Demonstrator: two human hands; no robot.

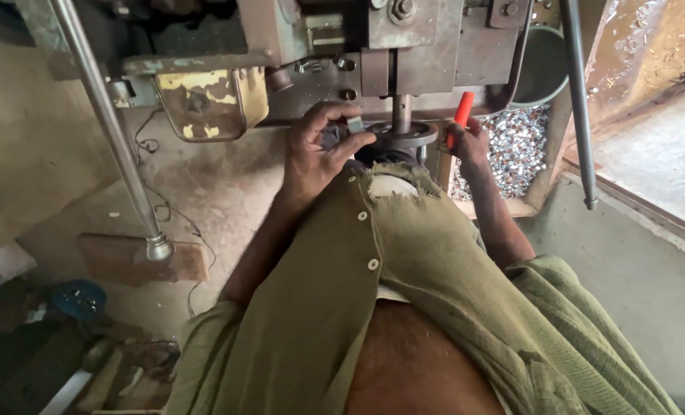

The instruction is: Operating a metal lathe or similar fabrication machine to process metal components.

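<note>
My left hand [318,150] pinches a small grey metal piece [354,124] between thumb and fingers, right beside the round die plate [417,136] of a press machine. A steel punch rod [401,112] comes down onto that plate from the machine head [404,38]. To the right of the plate, my right hand [468,144] grips a red-handled tool [463,110]; its tip is hidden behind the hand. My olive shirt covers the lower part of the view.
A wooden bin of several shiny small metal parts [515,146] sits right of the press. A slanted steel lever bar [108,123] crosses at left, another bar [578,100] at right. A wooden block [142,257] and cables lie on the dusty floor.
</note>
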